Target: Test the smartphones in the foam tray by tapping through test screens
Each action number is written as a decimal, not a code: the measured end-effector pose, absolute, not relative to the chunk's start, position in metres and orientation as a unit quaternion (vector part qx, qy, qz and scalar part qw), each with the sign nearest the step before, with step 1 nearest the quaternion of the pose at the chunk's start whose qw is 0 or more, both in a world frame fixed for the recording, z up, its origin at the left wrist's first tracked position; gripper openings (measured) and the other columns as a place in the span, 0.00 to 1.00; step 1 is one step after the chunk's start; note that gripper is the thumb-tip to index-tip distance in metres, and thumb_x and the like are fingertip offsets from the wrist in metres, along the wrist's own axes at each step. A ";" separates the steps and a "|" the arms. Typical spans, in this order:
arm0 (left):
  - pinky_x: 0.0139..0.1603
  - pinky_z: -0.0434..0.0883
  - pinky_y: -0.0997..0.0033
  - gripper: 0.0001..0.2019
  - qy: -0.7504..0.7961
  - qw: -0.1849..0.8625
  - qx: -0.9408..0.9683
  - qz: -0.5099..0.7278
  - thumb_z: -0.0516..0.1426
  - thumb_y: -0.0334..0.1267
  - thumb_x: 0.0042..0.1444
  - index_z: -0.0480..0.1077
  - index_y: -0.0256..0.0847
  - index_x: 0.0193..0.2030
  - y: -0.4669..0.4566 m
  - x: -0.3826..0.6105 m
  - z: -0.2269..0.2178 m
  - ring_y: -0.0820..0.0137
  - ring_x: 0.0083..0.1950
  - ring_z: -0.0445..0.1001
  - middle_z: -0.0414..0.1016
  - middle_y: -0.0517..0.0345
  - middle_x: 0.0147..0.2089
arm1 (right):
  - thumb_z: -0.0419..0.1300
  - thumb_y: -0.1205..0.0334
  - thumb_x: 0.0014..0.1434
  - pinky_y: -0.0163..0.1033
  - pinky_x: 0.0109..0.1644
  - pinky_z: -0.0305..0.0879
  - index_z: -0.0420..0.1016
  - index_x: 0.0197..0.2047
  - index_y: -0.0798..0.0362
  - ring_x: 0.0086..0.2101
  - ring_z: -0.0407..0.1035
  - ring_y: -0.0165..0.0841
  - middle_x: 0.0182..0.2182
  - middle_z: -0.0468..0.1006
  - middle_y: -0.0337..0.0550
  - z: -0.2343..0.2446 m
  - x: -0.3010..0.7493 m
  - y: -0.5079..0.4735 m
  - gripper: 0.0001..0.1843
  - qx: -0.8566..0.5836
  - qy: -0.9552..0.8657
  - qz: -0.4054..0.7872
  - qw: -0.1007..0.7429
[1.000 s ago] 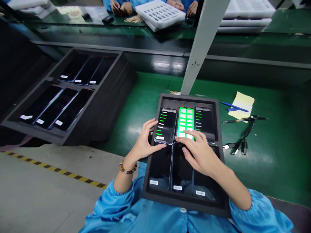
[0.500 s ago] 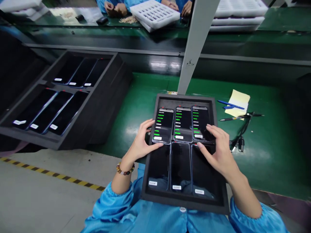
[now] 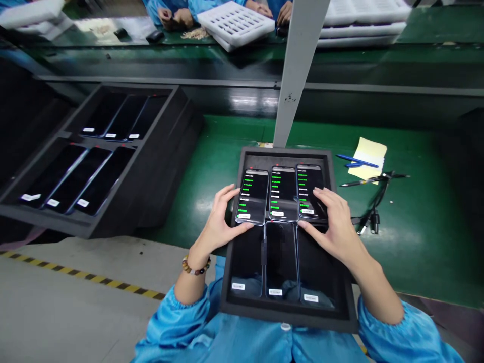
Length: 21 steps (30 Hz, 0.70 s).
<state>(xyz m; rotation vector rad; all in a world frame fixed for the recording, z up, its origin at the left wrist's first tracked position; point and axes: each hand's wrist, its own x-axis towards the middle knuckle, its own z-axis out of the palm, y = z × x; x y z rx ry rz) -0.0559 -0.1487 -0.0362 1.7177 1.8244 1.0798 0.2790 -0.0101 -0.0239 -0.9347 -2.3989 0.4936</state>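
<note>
A black foam tray (image 3: 289,318) lies in front of me, with smartphones in two rows. In the upper row, the left phone (image 3: 253,196), the middle phone (image 3: 283,194) and the right phone (image 3: 310,184) have lit screens with green and white text lines. Three dark phones, one of them the lower middle phone (image 3: 281,257), form the lower row. My left hand (image 3: 217,222) curves round the left phone's lower left corner, thumb at its bottom edge, fingers apart. My right hand (image 3: 335,219) is spread at the right phone, fingertips over its screen and thumb near its bottom edge.
Left, stacked black foam trays (image 3: 151,151) hold several dark phones. On the green table (image 3: 416,242), yellow paper (image 3: 368,151), pens (image 3: 357,161) and a black cable (image 3: 374,206) lie to the right. Beyond the post (image 3: 295,85), co-workers' hands (image 3: 176,17) are near white trays (image 3: 236,22).
My right hand has shifted left over the right phone, its thumb now by that phone's lower left corner. My left hand stays in place at the left phone. The view has shifted slightly.
</note>
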 end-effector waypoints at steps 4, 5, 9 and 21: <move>0.75 0.67 0.32 0.41 0.646 0.133 0.641 0.393 0.72 0.54 0.59 0.62 0.59 0.76 -0.150 -0.057 -0.027 0.46 0.72 0.71 0.74 0.48 0.70 | 0.69 0.46 0.68 0.68 0.72 0.65 0.56 0.79 0.44 0.70 0.63 0.56 0.68 0.73 0.55 -0.023 0.281 -0.008 0.44 -0.347 -0.877 0.178 0.280; 0.74 0.67 0.32 0.43 0.642 0.127 0.651 0.385 0.73 0.55 0.57 0.61 0.60 0.76 -0.151 -0.057 -0.026 0.46 0.71 0.71 0.74 0.48 0.69 | 0.70 0.44 0.66 0.68 0.72 0.64 0.56 0.80 0.44 0.70 0.63 0.57 0.68 0.72 0.56 -0.022 0.281 -0.008 0.46 -0.347 -0.878 0.173 0.282; 0.76 0.64 0.31 0.51 0.643 0.135 0.672 0.340 0.75 0.58 0.52 0.56 0.62 0.79 -0.150 -0.056 -0.025 0.42 0.77 0.64 0.63 0.46 0.77 | 0.73 0.37 0.61 0.68 0.74 0.63 0.54 0.80 0.46 0.70 0.62 0.58 0.70 0.69 0.59 -0.023 0.273 -0.007 0.54 -0.337 -0.890 0.152 0.268; 0.79 0.57 0.28 0.58 0.672 0.179 0.646 0.315 0.75 0.64 0.48 0.52 0.61 0.80 -0.101 -0.068 -0.023 0.37 0.83 0.51 0.50 0.43 0.83 | 0.69 0.19 0.51 0.69 0.74 0.55 0.56 0.79 0.47 0.72 0.55 0.63 0.73 0.63 0.62 -0.030 0.253 0.036 0.65 -0.366 -0.899 0.107 0.215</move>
